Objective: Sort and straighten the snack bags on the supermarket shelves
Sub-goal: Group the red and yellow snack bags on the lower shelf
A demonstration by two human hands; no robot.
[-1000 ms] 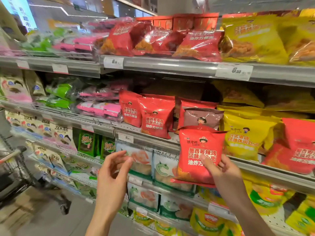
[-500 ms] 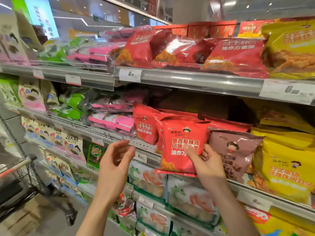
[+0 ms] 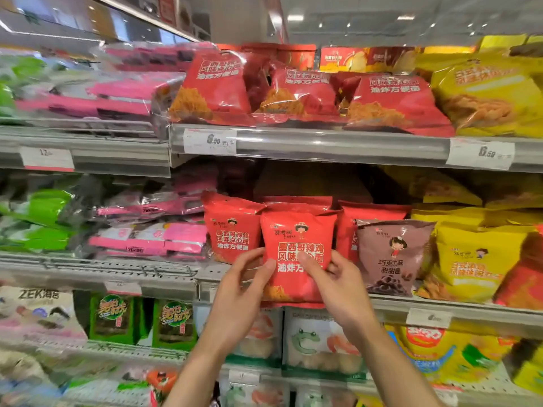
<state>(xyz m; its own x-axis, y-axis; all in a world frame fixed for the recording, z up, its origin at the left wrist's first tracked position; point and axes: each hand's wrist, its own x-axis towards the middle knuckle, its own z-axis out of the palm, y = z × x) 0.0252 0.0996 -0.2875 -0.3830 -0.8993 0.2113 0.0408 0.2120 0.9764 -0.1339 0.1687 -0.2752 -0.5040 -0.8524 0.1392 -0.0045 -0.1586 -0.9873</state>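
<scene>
Both hands pinch one red bag (image 3: 298, 248) upright at the front edge of the middle shelf (image 3: 458, 311). Left hand (image 3: 238, 298) closes on the bag's lower left side, thumb on the front face, fingers curled behind. Right hand (image 3: 338, 284) closes on the lower right side, thumb across the printed text, fingers wrapped round the right edge. Bag bottom sits at or just over the shelf's front lip; cannot tell if it rests on it. Bag stands upright, face forward, in front of a row of matching red bags (image 3: 232, 227) just behind and to its left. Brown bag (image 3: 392, 257) stands just beside its right, touching or nearly touching the right hand's fingers. Yellow bags (image 3: 476, 259) fill the shelf further right. Pink packs (image 3: 152, 236) lie flat at the left end of the same level. Top shelf (image 3: 338, 143) carries more red bags lying tilted, with yellow ones at its right end and price tags (image 3: 210, 141) on the front rail. Lower shelf under the hands holds frog-print bags (image 3: 311, 339); green packs (image 3: 114, 318) stand to the left.
</scene>
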